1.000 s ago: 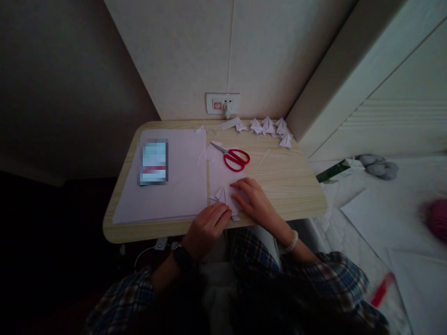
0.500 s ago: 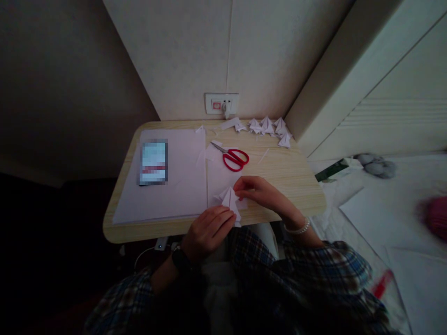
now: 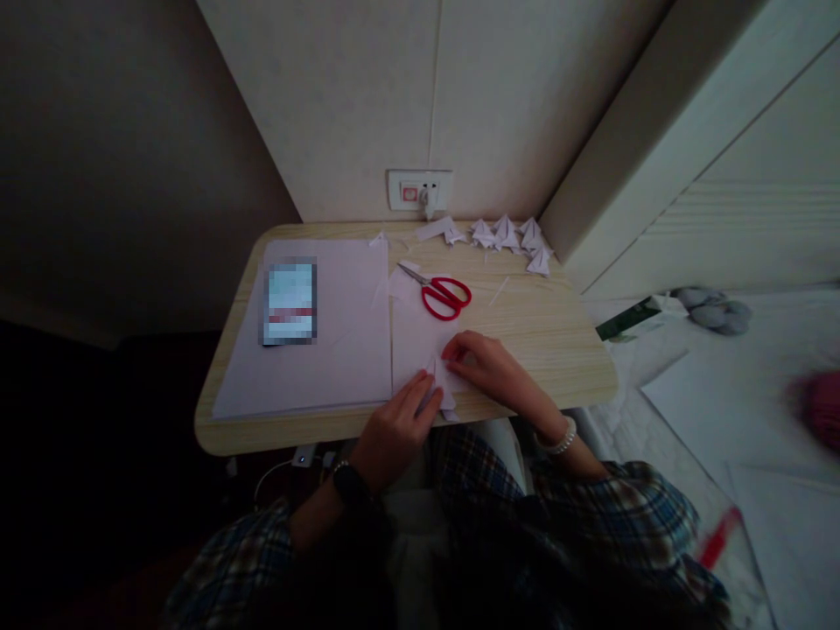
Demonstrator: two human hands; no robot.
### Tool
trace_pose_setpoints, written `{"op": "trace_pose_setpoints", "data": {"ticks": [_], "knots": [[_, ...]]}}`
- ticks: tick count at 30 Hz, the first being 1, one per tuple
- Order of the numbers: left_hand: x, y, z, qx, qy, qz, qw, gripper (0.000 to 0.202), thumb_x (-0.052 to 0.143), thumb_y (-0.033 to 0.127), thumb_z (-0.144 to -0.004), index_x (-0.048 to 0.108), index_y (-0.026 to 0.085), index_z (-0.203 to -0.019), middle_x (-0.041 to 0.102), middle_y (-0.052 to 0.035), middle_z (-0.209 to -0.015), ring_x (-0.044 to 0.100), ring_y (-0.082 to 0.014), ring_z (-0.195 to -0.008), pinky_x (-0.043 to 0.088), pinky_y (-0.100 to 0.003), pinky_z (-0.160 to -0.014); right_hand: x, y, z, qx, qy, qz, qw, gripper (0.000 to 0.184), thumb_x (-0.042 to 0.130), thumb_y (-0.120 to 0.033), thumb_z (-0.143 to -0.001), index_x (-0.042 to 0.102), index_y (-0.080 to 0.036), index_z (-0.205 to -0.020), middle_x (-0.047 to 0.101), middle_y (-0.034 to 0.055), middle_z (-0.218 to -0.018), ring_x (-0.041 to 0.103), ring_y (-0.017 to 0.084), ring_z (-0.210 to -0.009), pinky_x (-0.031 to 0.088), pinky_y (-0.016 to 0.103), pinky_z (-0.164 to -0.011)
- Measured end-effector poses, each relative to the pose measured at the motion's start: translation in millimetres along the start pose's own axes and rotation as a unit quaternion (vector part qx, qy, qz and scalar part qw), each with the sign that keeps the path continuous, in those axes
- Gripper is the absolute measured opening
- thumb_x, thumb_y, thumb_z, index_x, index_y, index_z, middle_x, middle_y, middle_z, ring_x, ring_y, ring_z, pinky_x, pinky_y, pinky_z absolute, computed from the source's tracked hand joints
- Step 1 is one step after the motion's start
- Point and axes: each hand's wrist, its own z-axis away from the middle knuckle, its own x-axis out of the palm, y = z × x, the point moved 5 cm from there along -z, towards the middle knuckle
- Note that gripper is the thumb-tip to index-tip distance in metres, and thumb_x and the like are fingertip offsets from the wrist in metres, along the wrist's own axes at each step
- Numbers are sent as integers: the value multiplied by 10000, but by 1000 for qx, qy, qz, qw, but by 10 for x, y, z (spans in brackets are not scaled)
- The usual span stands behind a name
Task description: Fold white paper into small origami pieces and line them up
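Well, head view: I have just this one camera, looking down from afar on the table (image 3: pixel 542 350).
Left hand (image 3: pixel 394 429): its fingers lie slightly apart over the paper (image 3: pixel 441 376), seemingly pressing it down; whether they also pinch it, I cannot tell.
Right hand (image 3: pixel 486 363): thumb and fingers curl close together at the paper's right side; I cannot confirm a pinch.
Paper: it sits near the table's near edge, on the small sheet (image 3: pixel 413 330), partly hidden by the left fingers.
Folded pieces (image 3: pixel 505 234): a cluster lies toward the far right corner, and I judge those done; the paper looks unfinished to me, with creasing left.
Scissors (image 3: pixel 427 283): beyond the fingers, apart from them, partly on the small sheet.
Large sheets (image 3: pixel 347 337): they cover most of the left side, the phone (image 3: pixel 290 302) on top.
Open room: I see bare wood to the right; the near edge leaves little margin.
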Motion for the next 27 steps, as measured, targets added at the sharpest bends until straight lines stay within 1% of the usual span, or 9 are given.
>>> {"op": "trace_pose_setpoints", "data": {"ticks": [3,6,8,12,15,17,20,23,27], "knots": [[-6,17,-5,10,-19,-15,1000,307,416,65,-889,627,58,-1113,645,-225,-1182,600,-286,-1139,546,-385,-903,-94,20,88,-14,40,-2,999,54,584,-115,-796,610,-162,-797,632,50,-806,591,174,-758,463,328,-736],[-19,38,-35,19,-21,-35,999,320,399,49,-885,632,58,-1106,663,-204,-1165,613,-270,-1124,548,-359,-906,-161,-34,204,-30,67,-13,997,78,545,-122,-839,604,-165,-812,627,48,-806,589,170,-762,473,316,-731],[-22,49,-69,12,-8,-41,999,314,402,42,-882,644,60,-1081,679,-195,-1138,633,-266,-1092,560,-343,-883,-145,-115,282,-50,57,-16,997,87,547,-121,-848,611,-165,-809,625,52,-814,586,176,-789,476,311,-736],[10,58,-132,-15,10,-28,999,268,438,58,-882,663,52,-1027,694,-209,-1086,666,-283,-1026,586,-352,-820,-8,-254,428,-106,4,23,994,83,545,-145,-869,620,-168,-839,620,69,-846,571,193,-815,480,315,-730],[41,60,-142,-13,3,-22,1000,257,459,85,-888,651,56,-1057,680,-213,-1117,648,-289,-1062,580,-372,-841,51,-226,522,-106,14,54,993,107,510,-134,-883,612,-167,-885,623,88,-869,561,210,-821,480,346,-734],[51,47,-134,-17,-10,-1,1000,259,469,103,-894,633,65,-1089,664,-207,-1154,624,-281,-1105,562,-384,-884,75,-192,581,-109,23,58,992,126,494,-141,-894,610,-168,-936,626,102,-911,558,221,-852,478,366,-752],[34,24,-122,-24,-24,31,999,256,479,128,-897,610,55,-1105,658,-201,-1170,601,-267,-1142,539,-391,-930,109,-182,655,-136,40,71,987,136,511,-190,-904,607,-173,-998,630,112,-987,547,234,-913,467,386,-788],[-19,-17,-123,-26,-27,64,997,266,473,108,-888,591,40,-1116,653,-200,-1180,582,-255,-1168,521,-391,-959,149,-199,688,-161,55,101,980,123,509,-210,-913,611,-167,-964,632,109,-974,530,228,-891,451,374,-770],[-72,-167,-134,-53,-48,164,984,218,498,117,-873,596,94,-1066,659,-162,-1182,604,-214,-1136,521,-372,-955,179,-204,663,-164,54,115,978,108,503,-198,-915,603,-166,-891,625,95,-931,512,213,-844,430,348,-735]]}}
